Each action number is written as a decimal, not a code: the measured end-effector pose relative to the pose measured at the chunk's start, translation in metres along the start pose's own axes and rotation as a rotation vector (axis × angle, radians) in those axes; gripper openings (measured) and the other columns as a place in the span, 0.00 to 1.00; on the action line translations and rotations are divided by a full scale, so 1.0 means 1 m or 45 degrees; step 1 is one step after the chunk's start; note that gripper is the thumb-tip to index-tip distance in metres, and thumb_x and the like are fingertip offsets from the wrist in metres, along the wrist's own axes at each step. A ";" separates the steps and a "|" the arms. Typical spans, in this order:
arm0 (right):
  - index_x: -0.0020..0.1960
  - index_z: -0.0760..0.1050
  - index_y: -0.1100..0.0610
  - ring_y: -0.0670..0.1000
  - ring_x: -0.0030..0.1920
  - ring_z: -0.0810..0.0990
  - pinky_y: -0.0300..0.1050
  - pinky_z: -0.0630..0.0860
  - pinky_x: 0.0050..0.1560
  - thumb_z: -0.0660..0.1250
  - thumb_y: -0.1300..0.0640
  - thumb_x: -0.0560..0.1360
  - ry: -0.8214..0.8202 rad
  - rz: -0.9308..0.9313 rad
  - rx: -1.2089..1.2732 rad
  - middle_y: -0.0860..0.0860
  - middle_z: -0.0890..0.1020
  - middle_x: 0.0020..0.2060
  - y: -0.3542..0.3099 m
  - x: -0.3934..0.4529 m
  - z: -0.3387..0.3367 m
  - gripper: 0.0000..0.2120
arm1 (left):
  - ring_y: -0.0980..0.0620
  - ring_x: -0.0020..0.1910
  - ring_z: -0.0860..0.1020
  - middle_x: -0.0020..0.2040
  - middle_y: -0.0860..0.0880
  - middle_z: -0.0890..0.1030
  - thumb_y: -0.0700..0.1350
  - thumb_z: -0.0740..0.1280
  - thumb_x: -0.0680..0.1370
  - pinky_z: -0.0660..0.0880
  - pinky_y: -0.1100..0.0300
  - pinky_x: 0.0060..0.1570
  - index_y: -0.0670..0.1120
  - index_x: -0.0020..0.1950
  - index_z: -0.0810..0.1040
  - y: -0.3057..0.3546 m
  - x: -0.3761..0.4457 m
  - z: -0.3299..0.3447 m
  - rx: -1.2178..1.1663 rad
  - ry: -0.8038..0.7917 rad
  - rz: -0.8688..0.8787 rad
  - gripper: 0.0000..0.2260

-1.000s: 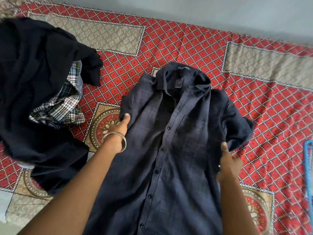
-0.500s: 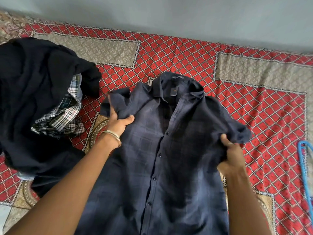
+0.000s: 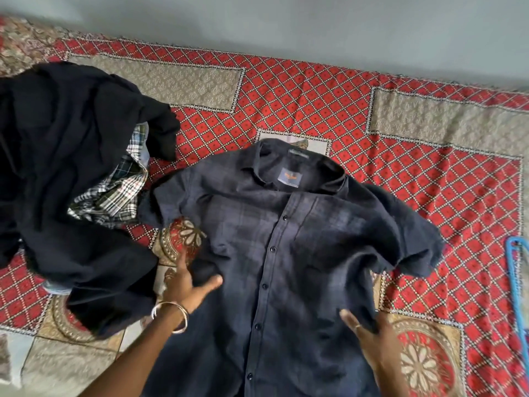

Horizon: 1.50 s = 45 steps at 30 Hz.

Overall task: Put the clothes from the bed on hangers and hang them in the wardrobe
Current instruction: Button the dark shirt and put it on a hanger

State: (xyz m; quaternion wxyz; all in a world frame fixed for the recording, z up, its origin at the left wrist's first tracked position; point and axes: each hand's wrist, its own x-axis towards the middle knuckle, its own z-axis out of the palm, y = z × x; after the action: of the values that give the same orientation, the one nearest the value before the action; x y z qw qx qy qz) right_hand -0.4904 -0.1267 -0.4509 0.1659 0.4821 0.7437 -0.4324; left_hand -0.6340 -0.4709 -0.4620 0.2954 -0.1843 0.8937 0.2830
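A dark blue checked shirt (image 3: pixel 286 253) lies spread face up on the bed, buttoned, with its collar toward the wall. My left hand (image 3: pixel 187 285), wearing bangles, rests at the shirt's left side edge, fingers spread and thumb lying over the cloth. At the right side edge my right hand (image 3: pixel 369 336) has its fingers apart, with a fold of the shirt lying across them. Neither hand is closed on the cloth. A blue hanger (image 3: pixel 516 285) lies on the bed at the far right, partly cut off by the frame.
A pile of black clothes (image 3: pixel 65 173) with a black-and-white checked shirt (image 3: pixel 114 193) tucked in it lies on the left of the bed. The red patterned bedspread (image 3: pixel 357 116) reaches back to a grey wall (image 3: pixel 286 32).
The shirt, held up by its sides before, now lies flat with both short sleeves spread out. Both hands have let go and moved down toward its waist.
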 end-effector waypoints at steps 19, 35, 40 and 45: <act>0.49 0.71 0.67 0.58 0.37 0.75 0.46 0.66 0.32 0.59 0.60 0.76 -0.089 0.307 -0.271 0.64 0.75 0.40 0.047 -0.109 0.021 0.10 | 0.36 0.55 0.75 0.57 0.37 0.77 0.57 0.79 0.61 0.74 0.44 0.53 0.46 0.67 0.69 -0.071 -0.075 -0.006 0.466 0.120 -0.237 0.39; 0.68 0.70 0.52 0.56 0.68 0.63 0.53 0.67 0.63 0.62 0.58 0.78 -0.328 -0.317 -0.826 0.51 0.63 0.69 -0.037 -0.077 0.081 0.19 | 0.43 0.64 0.69 0.64 0.46 0.70 0.45 0.64 0.77 0.58 0.43 0.66 0.49 0.64 0.71 0.054 -0.074 0.046 1.428 -0.380 0.739 0.16; 0.59 0.78 0.58 0.59 0.54 0.80 0.47 0.75 0.55 0.69 0.62 0.74 -0.138 -0.167 -0.133 0.58 0.79 0.54 -0.028 -0.061 0.016 0.14 | 0.45 0.62 0.72 0.63 0.48 0.73 0.47 0.60 0.80 0.67 0.49 0.60 0.50 0.65 0.72 0.121 -0.088 0.054 1.271 -0.425 0.735 0.14; 0.55 0.78 0.60 0.51 0.44 0.79 0.42 0.72 0.46 0.68 0.63 0.75 0.199 -0.086 0.183 0.52 0.81 0.43 0.010 -0.039 -0.093 0.08 | 0.44 0.64 0.70 0.63 0.48 0.74 0.48 0.59 0.80 0.69 0.51 0.61 0.51 0.65 0.73 0.204 -0.125 0.117 1.240 -0.491 0.862 0.14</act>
State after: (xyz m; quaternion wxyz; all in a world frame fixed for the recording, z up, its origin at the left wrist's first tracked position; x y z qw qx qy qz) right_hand -0.4477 -0.0732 -0.3768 0.0578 0.4996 0.7374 -0.4510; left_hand -0.5910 -0.2217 -0.3801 0.3955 0.3196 0.8596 -0.0510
